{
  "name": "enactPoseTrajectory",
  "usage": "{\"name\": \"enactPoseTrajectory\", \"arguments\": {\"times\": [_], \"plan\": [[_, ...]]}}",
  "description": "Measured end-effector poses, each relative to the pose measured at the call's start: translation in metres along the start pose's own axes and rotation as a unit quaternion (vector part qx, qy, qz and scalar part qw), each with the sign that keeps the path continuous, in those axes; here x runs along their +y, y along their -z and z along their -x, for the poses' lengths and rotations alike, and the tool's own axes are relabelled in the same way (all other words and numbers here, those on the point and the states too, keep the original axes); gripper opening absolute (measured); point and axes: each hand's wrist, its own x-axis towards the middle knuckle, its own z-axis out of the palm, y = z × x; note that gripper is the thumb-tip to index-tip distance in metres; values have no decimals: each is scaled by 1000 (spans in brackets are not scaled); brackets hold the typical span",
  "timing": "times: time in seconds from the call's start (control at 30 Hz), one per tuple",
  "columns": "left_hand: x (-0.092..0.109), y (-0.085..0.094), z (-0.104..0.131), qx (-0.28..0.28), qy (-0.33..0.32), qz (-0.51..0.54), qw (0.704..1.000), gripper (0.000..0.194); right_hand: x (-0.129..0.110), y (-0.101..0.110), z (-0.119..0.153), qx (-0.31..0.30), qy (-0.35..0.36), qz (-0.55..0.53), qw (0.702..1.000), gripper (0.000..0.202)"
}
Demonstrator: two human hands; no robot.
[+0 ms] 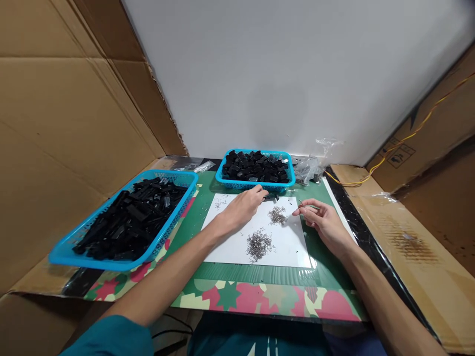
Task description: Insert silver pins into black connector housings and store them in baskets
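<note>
While the left hand (243, 207) pinches a small black part (270, 198) lying crosswise just beyond it, the right hand (319, 217) pinches a thin pin (301, 203), spring pile (277, 215) between both hands.

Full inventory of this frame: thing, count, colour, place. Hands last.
baskets: two, blue; one at left, one at the back centre.
plastic parts: many, black; filling both baskets.
paper sheet: one, white; on the mat, centre.
metal clips: two loose piles plus strays, silver; on the sheet.
mat: one, green; under the sheet.
patterned cover: one, red, green and cream; along the front edge.
plastic bags: clear, count unclear; right of the back basket.
wire: one, yellow; at right over cardboard.
cardboard: brown; both sides.
left hand: on the sheet, fingers at a small black part.
right hand: right of the sheet, pinching something thin, seemingly a clip.
</note>
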Motion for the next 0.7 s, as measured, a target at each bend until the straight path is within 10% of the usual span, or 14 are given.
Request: {"name": "enactPoseTrajectory", "arguments": {"times": [0.2, 0.53, 0.7], "plan": [[-2, 5, 23, 55, 44, 208, 976, 30, 2, -2, 0, 14, -6, 16, 1000, 36], [20, 3, 33, -11, 214, 669, 712, 20, -5, -8, 2, 12, -28, -5, 1000, 37], [26, 0, 33, 19, 200, 695, 690, 20, -4, -9, 4, 18, -47, 23, 998, 37]]}}
